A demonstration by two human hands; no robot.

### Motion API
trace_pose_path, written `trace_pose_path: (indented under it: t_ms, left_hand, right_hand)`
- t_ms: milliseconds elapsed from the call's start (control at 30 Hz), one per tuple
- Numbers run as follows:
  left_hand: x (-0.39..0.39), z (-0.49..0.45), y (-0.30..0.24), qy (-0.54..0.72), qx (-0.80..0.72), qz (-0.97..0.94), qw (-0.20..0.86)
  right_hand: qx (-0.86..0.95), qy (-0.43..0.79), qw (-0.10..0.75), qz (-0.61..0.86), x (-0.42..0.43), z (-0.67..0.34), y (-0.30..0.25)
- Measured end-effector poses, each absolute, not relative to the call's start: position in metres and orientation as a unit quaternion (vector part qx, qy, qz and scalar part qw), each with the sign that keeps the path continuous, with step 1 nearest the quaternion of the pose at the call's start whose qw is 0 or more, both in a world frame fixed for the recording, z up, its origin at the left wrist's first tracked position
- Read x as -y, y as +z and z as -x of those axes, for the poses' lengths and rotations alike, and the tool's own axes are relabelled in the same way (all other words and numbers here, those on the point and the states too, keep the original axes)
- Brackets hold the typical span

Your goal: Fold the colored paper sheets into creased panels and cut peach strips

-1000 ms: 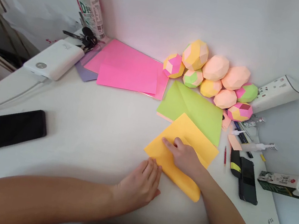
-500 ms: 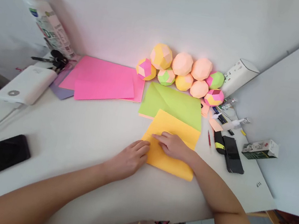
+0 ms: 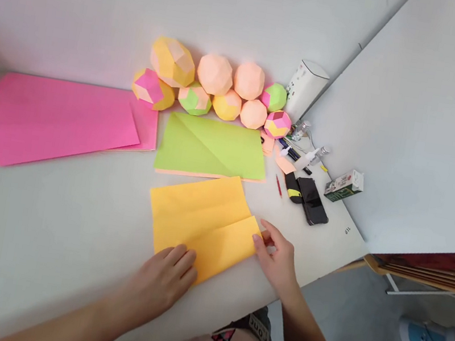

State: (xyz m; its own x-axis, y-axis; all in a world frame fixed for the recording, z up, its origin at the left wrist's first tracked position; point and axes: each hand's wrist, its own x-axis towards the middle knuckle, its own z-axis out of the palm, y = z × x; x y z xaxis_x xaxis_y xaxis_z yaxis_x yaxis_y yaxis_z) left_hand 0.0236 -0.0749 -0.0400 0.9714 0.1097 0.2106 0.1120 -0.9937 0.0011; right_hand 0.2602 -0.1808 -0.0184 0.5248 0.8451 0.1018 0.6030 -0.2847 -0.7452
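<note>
Head view: nearest you, beyond the bench (image 3: 93, 224) edge at 5 o'clock from the yellow paper sheet (image 3: 191, 208), dark fabric (image 3: 258, 330) carries pale lettering that seems to read "Fonc".

At 7 o'clock on the sheet, your left hand (image 3: 167, 276) has its fingers loosely curled, tips down on the near edge; you can't tell whether they grip anything. At 3 o'clock your right hand (image 3: 276, 256) is half open, thumb at the flap's end and index finger standing off; a pinch can't be confirmed. The sheet lies before you on the bench, its near side turned over as a flap (image 3: 224, 248).

You appear to be partway through folding that flap. The next move calls for lining it up, then running a finger along the fold to sharpen it.

Farther out at 3 o'clock, a small dark mark on the bench is too tiny to read. At 2 o'clock lie a black smartphone (image 3: 312, 201), its screen dark, and a green-and-white drink carton (image 3: 345, 185), its print illegible. At 12 o'clock, the creased green paper (image 3: 214, 145) shows no writing, nor do the faceted paper balls (image 3: 215, 74) behind it.
</note>
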Motion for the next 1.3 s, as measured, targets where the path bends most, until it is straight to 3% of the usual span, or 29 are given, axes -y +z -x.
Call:
trace_pose_path:
  t_ms: [167, 400, 667, 933, 1067, 1300]
  left_hand:
    - [0.067, -0.032, -0.046, -0.114, 0.077, 0.99, -0.005]
    - [0.065, -0.032, -0.051, -0.074, 0.061, 0.995, 0.013]
    - [0.067, -0.032, -0.052, -0.063, 0.065, 0.996, 0.008]
    - [0.063, -0.043, -0.046, -0.174, 0.067, 0.976, -0.11]
    - [0.058, -0.045, -0.049, -0.151, 0.082, 0.97, -0.173]
    - [0.055, -0.044, -0.05, -0.071, 0.057, 0.988, -0.124]
  right_hand:
    - [0.482, 0.042, 0.344, 0.805, 0.186, -0.245, -0.035]
    - [0.527, -0.02, 0.26, 0.809, 0.183, -0.245, -0.035]
    - [0.55, -0.034, 0.215, 0.806, 0.182, -0.244, -0.038]
    - [0.555, -0.021, 0.198, 0.807, 0.181, -0.246, -0.037]
    - [0.558, -0.009, 0.187, 0.809, 0.181, -0.246, -0.036]
    - [0.563, 0.011, 0.187, 0.805, 0.181, -0.246, -0.036]
